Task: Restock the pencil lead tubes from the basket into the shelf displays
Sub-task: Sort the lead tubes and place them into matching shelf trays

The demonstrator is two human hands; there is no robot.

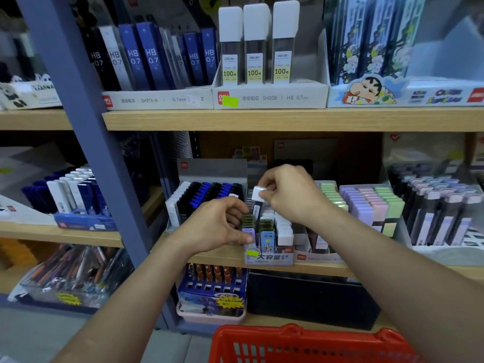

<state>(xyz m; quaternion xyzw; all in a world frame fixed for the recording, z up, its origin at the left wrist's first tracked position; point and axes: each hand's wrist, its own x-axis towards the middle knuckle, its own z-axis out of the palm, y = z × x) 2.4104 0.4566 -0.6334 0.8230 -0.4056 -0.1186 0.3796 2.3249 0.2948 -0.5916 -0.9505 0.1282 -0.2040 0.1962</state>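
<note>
Step in hand: slotting one tube into the display.

- Your right hand (290, 195), at 12 o'clock of the display box (269, 258), pinches a white-capped lead tube (258, 198) by its cap between thumb and fingertips. The tube is upright, with its lower end just above the rows.
- Your left hand (217, 226), at 9 o'clock of the box, curls over the stocked tubes (267, 238) in the left rows. The thumb is on the front one and the fingers are on the tops behind. It looks like you're bracing them or opening a gap.
- The box sits on the front edge of the middle shelf (209, 259). The red basket (262, 336) is at 6 o'clock, below both forearms.

Next move, my read: drop the tube straight down into the gap by your left fingers, check that it seats level with its neighbours, then let go of the cap and release the row.

Hard to tell:
- The exact slot is hidden behind your left fingers and the tube itself.
- The basket is cut off by the bottom edge, so only the rim and grid wall show and I can't see what stock is left.
- The tube's label is blurred, so I can't confirm that its grade matches this row.
</note>
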